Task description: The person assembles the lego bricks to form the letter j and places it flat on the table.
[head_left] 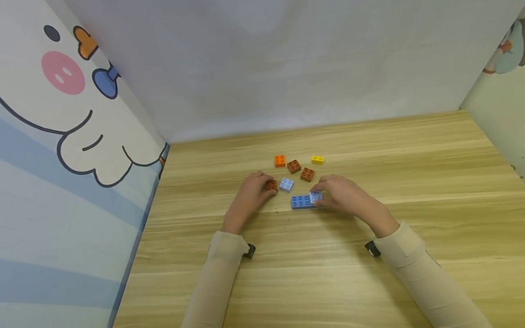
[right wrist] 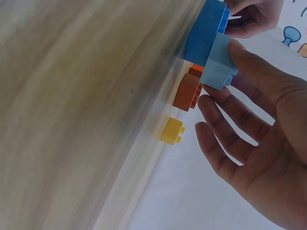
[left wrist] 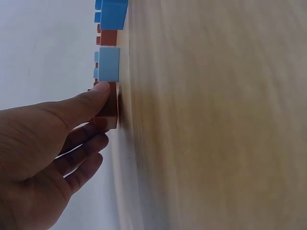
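My left hand [head_left: 251,198] pinches a brown brick [head_left: 271,185] between thumb and fingers at the left of the group; in the left wrist view the brick [left wrist: 106,108] stands on the table under the thumb. My right hand [head_left: 348,196] pinches a light blue brick [head_left: 315,196] at the right end of a longer blue brick [head_left: 301,202]. In the right wrist view that light blue brick [right wrist: 218,62] sits on top of the blue one [right wrist: 204,36]. A second light blue brick [head_left: 286,184] lies between the hands, near the brown brick.
Behind the hands lie an orange brick [head_left: 280,161], two brown bricks [head_left: 293,166] [head_left: 307,174] and a yellow brick [head_left: 317,159]. A pale wall [head_left: 295,68] stands at the table's back edge, and a cartoon-printed panel [head_left: 49,191] at the left.
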`<state>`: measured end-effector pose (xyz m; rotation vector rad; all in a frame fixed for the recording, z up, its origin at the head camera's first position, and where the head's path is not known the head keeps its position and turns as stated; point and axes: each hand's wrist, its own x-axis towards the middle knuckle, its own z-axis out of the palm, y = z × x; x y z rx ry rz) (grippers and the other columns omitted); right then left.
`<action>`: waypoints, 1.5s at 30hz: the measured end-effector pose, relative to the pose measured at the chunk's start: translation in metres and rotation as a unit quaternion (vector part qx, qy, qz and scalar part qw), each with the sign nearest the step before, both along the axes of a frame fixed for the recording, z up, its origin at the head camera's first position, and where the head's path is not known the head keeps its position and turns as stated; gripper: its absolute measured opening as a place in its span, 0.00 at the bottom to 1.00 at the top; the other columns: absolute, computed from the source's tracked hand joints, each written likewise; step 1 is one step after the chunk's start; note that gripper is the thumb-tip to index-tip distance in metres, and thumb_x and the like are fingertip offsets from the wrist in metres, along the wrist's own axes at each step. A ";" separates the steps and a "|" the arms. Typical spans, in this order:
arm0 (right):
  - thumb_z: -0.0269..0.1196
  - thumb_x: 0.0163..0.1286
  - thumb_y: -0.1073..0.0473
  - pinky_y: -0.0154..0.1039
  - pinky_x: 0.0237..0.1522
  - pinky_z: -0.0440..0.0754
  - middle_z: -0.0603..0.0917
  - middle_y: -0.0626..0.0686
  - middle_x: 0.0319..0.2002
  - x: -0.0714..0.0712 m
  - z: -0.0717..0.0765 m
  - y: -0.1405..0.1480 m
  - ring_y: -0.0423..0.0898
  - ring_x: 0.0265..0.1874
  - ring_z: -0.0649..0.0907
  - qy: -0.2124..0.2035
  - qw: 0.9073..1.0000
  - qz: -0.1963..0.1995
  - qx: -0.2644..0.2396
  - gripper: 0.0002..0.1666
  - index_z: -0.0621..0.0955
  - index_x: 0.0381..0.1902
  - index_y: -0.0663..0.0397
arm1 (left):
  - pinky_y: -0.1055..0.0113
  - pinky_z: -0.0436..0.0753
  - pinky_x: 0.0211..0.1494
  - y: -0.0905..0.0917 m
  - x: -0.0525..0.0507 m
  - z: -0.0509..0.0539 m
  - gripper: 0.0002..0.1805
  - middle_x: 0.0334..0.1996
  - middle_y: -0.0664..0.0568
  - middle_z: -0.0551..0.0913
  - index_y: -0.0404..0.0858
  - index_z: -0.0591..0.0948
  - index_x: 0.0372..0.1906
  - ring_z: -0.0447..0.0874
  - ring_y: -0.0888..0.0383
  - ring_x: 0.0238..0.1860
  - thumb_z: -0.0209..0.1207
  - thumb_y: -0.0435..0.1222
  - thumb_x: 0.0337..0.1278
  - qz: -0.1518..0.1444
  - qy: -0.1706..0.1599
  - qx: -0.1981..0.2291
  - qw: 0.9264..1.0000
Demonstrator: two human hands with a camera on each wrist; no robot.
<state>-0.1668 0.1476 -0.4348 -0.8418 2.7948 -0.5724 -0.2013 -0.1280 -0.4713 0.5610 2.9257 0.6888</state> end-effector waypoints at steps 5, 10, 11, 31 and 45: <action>0.71 0.67 0.53 0.54 0.58 0.82 0.87 0.55 0.49 0.000 0.000 0.000 0.54 0.51 0.85 -0.002 1.000 0.000 0.001 0.22 0.86 0.56 0.55 | 0.56 0.79 0.67 0.001 0.005 0.006 0.22 0.53 0.48 0.85 0.40 0.83 0.59 0.82 0.51 0.57 0.68 0.43 0.63 -0.002 0.007 0.014 1.000; 0.71 0.67 0.52 0.54 0.57 0.83 0.87 0.55 0.49 0.000 0.000 0.000 0.54 0.51 0.85 0.001 1.000 0.000 -0.002 0.22 0.86 0.56 0.55 | 0.57 0.80 0.64 0.006 0.012 0.015 0.21 0.51 0.49 0.86 0.40 0.84 0.58 0.82 0.52 0.55 0.69 0.42 0.62 -0.021 0.015 0.037 0.999; 0.71 0.67 0.53 0.54 0.57 0.83 0.87 0.55 0.48 0.000 0.000 0.000 0.54 0.51 0.85 0.003 1.000 0.002 -0.004 0.22 0.86 0.56 0.56 | 0.56 0.80 0.64 0.007 0.014 0.016 0.21 0.51 0.49 0.86 0.40 0.84 0.58 0.82 0.51 0.55 0.68 0.42 0.62 -0.026 0.015 0.039 0.999; 0.71 0.67 0.52 0.54 0.55 0.83 0.87 0.55 0.47 -0.001 -0.005 0.002 0.53 0.49 0.85 0.005 1.000 0.003 -0.011 0.22 0.86 0.56 0.56 | 0.56 0.80 0.64 0.021 0.029 0.012 0.21 0.49 0.51 0.86 0.40 0.85 0.56 0.83 0.54 0.54 0.68 0.46 0.62 -0.110 -0.001 0.044 0.993; 0.71 0.67 0.53 0.54 0.55 0.83 0.87 0.54 0.49 0.000 -0.002 0.002 0.53 0.50 0.85 -0.006 1.000 -0.001 -0.013 0.22 0.86 0.56 0.55 | 0.57 0.81 0.61 0.027 0.032 0.015 0.21 0.49 0.49 0.86 0.37 0.85 0.56 0.82 0.53 0.52 0.67 0.45 0.64 -0.121 0.004 0.033 0.992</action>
